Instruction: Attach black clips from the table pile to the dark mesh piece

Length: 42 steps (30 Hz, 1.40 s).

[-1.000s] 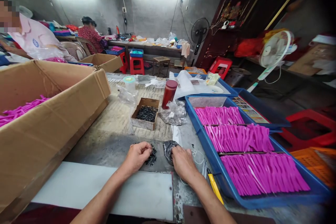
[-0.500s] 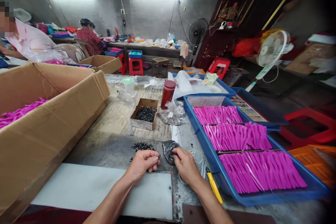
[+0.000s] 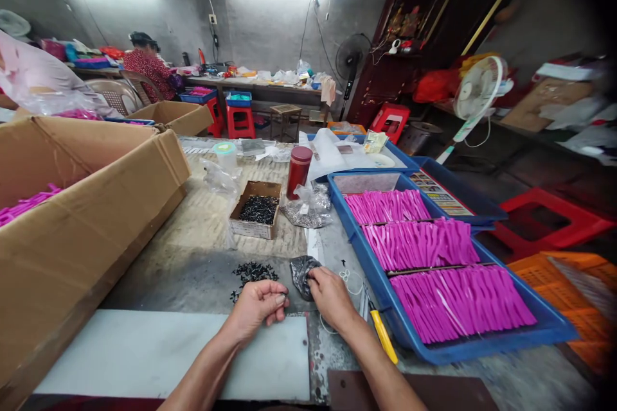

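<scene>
My left hand (image 3: 263, 305) is closed above the front edge of a white board (image 3: 187, 350), thumb pressed to the fingertips. Something dark shows at that pinch, too small to name. Just behind it lies a loose heap of small black pieces (image 3: 253, 273). My right hand (image 3: 333, 298) has its bent fingers at a small clear plastic bag (image 3: 301, 277) of dark contents. Whether those fingertips grip the bag or something in it, I cannot tell. A yellow-handled screwdriver-like tool (image 3: 383, 336) and a loop of pale string (image 3: 353, 281) lie right of this hand.
A big cardboard box (image 3: 120, 205) with magenta strips stands left. At right, a blue tray (image 3: 380, 289) holds rows of magenta strips. Ahead are a small box (image 3: 253, 230) of black pieces, a dark red canister (image 3: 299, 172) and a bag of metal bits (image 3: 311, 209). Another person sits far back.
The camera view has shifted slightly, so the whole scene sits further left. Both hands keep nearly the same places, with the left still pinched and the right still at the bag.
</scene>
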### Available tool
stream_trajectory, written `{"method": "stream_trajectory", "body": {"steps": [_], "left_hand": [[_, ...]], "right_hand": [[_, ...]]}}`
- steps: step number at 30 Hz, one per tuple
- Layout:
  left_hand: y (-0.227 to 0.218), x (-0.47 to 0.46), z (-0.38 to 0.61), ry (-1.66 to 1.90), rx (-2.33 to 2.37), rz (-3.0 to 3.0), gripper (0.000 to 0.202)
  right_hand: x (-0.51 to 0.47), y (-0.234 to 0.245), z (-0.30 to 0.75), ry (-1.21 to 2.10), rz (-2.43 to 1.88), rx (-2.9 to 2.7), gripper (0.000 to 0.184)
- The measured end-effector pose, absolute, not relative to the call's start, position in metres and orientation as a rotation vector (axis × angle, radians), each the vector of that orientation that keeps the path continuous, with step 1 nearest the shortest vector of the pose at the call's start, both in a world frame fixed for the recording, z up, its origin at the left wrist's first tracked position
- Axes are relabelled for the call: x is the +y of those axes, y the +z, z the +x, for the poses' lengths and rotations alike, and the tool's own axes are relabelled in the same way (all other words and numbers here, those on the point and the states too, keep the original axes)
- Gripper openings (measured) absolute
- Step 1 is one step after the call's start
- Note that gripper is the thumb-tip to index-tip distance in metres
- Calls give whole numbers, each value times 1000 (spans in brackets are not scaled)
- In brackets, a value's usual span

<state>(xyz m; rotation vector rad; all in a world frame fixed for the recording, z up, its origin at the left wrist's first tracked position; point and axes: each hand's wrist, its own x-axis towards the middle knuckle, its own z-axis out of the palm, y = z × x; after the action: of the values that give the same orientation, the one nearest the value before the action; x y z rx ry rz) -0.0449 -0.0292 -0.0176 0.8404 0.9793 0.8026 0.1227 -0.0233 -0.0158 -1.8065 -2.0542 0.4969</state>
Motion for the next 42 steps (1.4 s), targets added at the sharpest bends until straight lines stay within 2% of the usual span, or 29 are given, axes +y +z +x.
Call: {"method": "stream_trajectory", "body": {"steps": [9,19,42], "left_hand": [[-18,-30,-43,802,1001,864,27],[-16,-32,-41,828,997,891,26],[-24,-33,-42,821,968,918,21]], "right_hand": [[-21,-17,114,303,-1938,-2310,13],[-22,-18,115,246,-1864,-2380,17],[-30,-22,125,590,-1561,-1820,16]]}}
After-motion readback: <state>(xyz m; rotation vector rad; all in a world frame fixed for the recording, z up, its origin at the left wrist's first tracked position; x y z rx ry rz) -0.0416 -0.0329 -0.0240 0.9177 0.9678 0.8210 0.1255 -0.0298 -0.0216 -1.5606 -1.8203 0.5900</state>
